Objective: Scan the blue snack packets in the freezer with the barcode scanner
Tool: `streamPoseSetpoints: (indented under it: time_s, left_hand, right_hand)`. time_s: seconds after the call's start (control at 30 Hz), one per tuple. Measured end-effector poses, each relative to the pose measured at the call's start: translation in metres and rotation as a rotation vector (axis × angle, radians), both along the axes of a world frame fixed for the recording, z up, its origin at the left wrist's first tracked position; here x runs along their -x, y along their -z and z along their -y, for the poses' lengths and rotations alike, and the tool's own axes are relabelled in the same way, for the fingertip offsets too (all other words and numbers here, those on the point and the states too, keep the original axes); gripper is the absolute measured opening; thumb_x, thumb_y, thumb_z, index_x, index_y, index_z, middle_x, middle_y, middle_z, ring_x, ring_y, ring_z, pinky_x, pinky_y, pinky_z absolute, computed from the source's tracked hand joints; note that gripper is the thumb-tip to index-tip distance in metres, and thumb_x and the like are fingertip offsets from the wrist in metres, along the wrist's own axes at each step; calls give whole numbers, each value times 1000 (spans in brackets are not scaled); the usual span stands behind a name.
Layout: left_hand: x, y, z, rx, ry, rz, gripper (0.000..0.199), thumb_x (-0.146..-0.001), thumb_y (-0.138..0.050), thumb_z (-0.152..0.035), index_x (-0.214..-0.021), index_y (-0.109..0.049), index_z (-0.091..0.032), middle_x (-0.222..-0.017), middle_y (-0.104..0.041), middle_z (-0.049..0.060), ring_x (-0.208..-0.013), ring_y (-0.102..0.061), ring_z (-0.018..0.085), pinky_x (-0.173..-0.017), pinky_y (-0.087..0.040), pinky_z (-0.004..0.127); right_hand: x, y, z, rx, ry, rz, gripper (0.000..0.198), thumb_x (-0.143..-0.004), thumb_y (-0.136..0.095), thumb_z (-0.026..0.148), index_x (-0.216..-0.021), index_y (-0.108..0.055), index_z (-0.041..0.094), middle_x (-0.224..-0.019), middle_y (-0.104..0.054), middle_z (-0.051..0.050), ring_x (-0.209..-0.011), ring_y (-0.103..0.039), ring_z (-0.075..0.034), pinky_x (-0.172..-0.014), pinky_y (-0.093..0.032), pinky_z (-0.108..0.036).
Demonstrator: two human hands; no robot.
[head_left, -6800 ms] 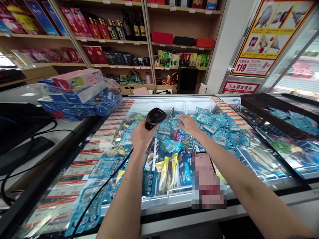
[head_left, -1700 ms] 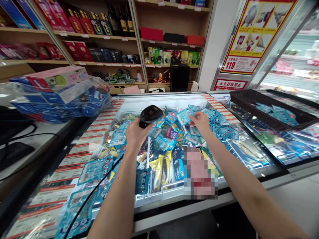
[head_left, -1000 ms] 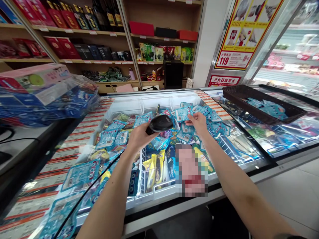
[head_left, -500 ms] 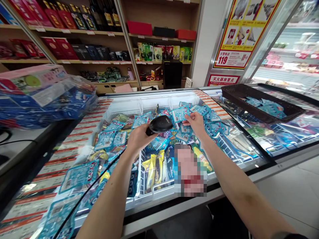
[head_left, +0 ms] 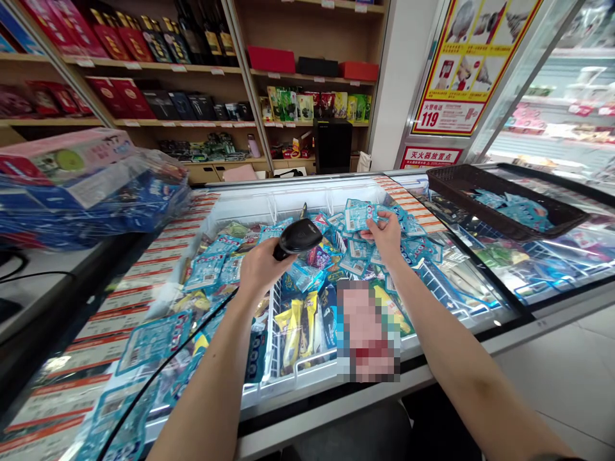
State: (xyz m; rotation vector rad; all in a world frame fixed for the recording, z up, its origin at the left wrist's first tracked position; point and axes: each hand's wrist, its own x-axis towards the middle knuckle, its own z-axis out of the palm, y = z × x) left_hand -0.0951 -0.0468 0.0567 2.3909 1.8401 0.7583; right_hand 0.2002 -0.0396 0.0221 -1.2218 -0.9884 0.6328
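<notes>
Blue packet (head_left: 357,218), one, is pinched by right fingers (head_left: 375,228), now drawn farther from one barcode scanner (head_left: 300,236) gripped by left fingers (head_left: 284,263).

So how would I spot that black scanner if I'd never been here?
Find the big lit freezer in front of the shelves. Above its packets, the left hand holds the scanner. It is smooth, rounded and black, unlike the shiny, printed packets below.

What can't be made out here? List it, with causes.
In the head view:
Black scanner: lower part hidden by the left hand.
Blue packet: one end covered by the right hand.
Pink object: detail lost under pixelation.
Black cord: cut off by bottom edge.
Orange-striped labels: print too small.
</notes>
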Motion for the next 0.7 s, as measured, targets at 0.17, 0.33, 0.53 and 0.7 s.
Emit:
streamPoseSetpoints:
  time_s: [0.17, 0.33, 0.53, 0.7]
  left_hand:
    - [14, -2, -4, -44, -123, 53, 46, -74, -55, -62, -92, -69, -22, -85, -71, 7, -78, -64, 26, -57, -36, 27]
    - [24, -1, -8, -88, -239, 107, 50, -74, -53, -64, -94, -69, -21, -84, -71, 8, -77, -64, 26, -58, -38, 28]
    - [33, -3, -9, -100, -342, 144, 52, -74, -52, -66, -91, -69, -19, -84, -70, 10, -79, -65, 29, -61, -41, 30]
    - [35, -7, -8, -101, -359, 177, 52, -74, -52, -66, -93, -70, -20, -85, -70, 10, -82, -65, 29, -63, -42, 31]
  right_hand:
    - [-14, -1, 2, -93, 134, 144, 57, -85, -52, 48, -132, -40, 18, -77, -65, -4, -66, -71, -23, -67, -59, -39]
    - [-26, 6, -4, -40, 173, 281, 45, -87, -46, 51, -109, -60, 14, -89, -68, -11, -74, -69, -24, -66, -58, -40]
    - [-33, 8, -2, 40, 386, 786, 39, -89, -48, 41, -107, -68, 13, -97, -63, -15, -88, -60, -26, -84, -49, -45]
    - [-26, -1, 11, 138, 468, 1023, 38, -90, -48, 39, -106, -72, 14, -107, -52, -18, -98, -50, -30, -81, -47, -44]
